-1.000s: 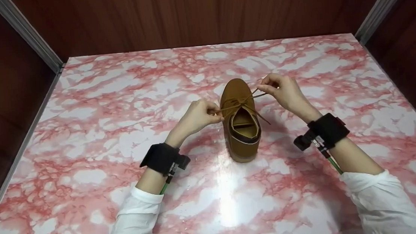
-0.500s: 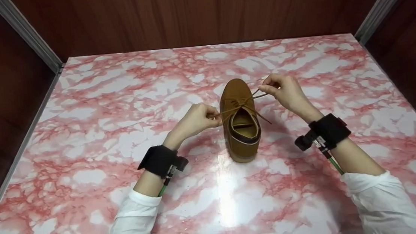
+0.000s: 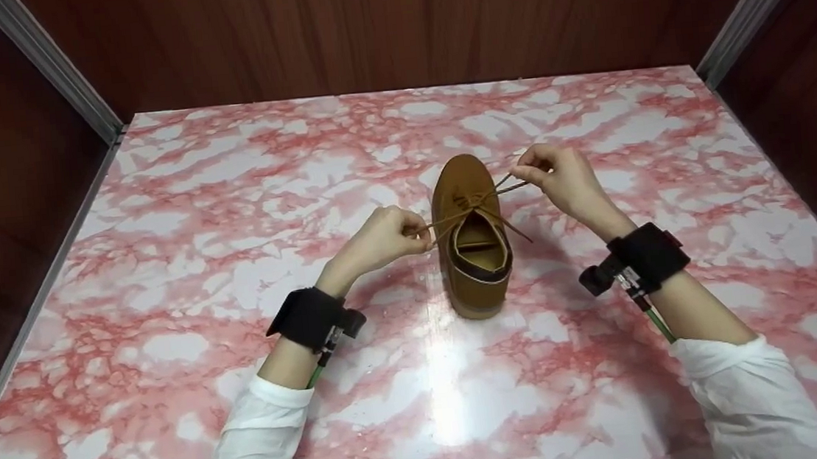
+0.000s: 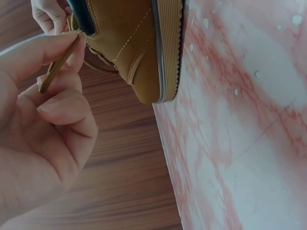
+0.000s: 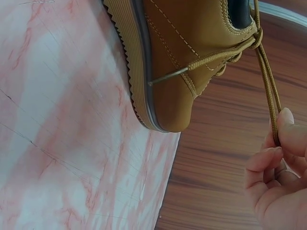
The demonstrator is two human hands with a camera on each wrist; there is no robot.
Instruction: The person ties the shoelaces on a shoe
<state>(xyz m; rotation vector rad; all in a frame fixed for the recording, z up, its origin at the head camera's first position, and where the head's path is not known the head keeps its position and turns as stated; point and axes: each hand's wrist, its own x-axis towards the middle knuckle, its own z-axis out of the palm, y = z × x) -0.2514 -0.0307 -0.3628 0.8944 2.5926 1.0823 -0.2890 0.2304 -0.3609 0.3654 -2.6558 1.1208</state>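
A tan lace-up shoe stands on its sole, toe pointing away from me, with a knot in its brown shoelace above the opening. To the left of it, my left hand pinches one part of the shoelace; in the left wrist view a short piece of lace hangs across the fingers. My right hand, on the other side, holds a loop of the lace between thumb and fingers. One lace end with a metal tip hangs free down the shoe's right side.
The shoe rests on a red-and-white marbled tabletop. A dark wood-grain panel rises behind it, and similar panels with metal corner strips flank both sides. Black camera straps are around both wrists.
My left hand has moved slightly left and toward me, drawing out its lace. Lace that lay across the left of the shoe's upper has pulled in. The right hand has barely shifted.
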